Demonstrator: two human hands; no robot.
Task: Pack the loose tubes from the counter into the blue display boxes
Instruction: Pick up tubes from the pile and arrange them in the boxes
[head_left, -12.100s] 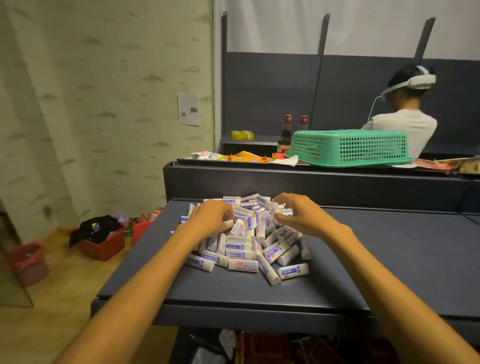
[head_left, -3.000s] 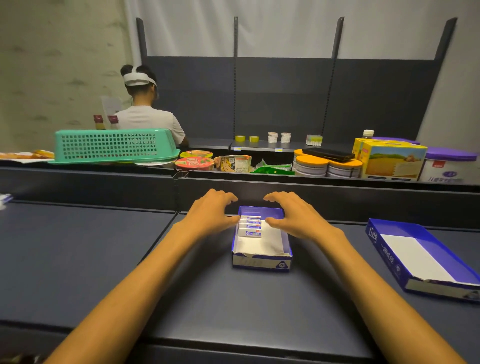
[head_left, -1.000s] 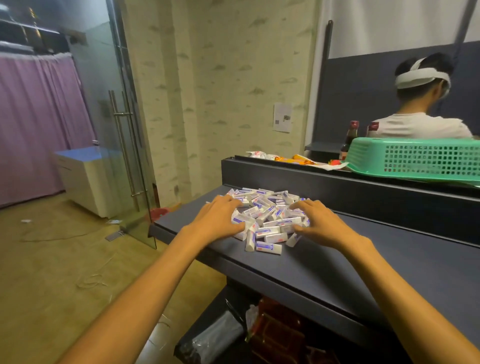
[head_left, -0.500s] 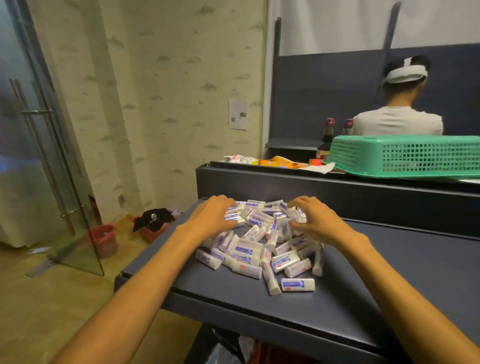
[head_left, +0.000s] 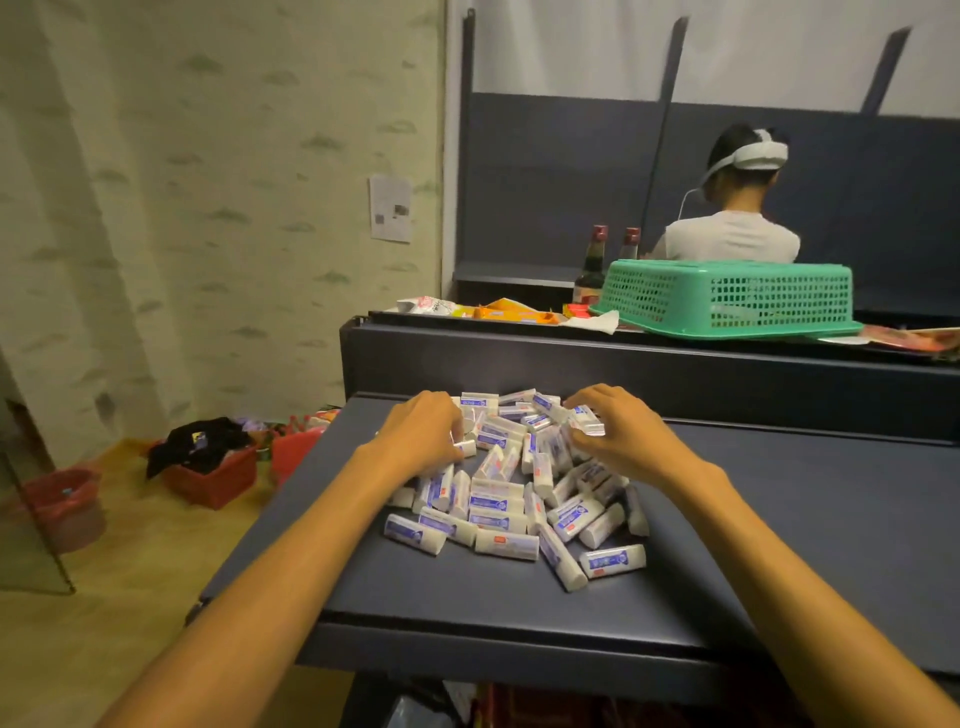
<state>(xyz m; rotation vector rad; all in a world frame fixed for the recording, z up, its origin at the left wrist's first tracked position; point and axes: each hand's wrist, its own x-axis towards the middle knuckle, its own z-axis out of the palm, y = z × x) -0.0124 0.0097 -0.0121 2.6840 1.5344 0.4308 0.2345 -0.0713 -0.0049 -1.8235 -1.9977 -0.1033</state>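
A heap of several small white tubes with blue and red labels (head_left: 511, 488) lies on the dark counter (head_left: 779, 545) near its left end. My left hand (head_left: 423, 434) sits on the heap's left side, fingers curled round tubes. At the far right of the heap my right hand (head_left: 608, 434) pinches a tube between fingers and thumb. No blue display box is in view.
A raised dark ledge (head_left: 623, 364) behind the counter carries a green basket (head_left: 727, 299) turned upside down, snack packets and two bottles. A person with a headset (head_left: 737, 208) stands behind it. Red baskets (head_left: 218, 470) sit on the floor left of the counter's edge.
The view has swung slightly right and closer to the heap. Both hands stay on the tubes and have closed their fingers further round them.
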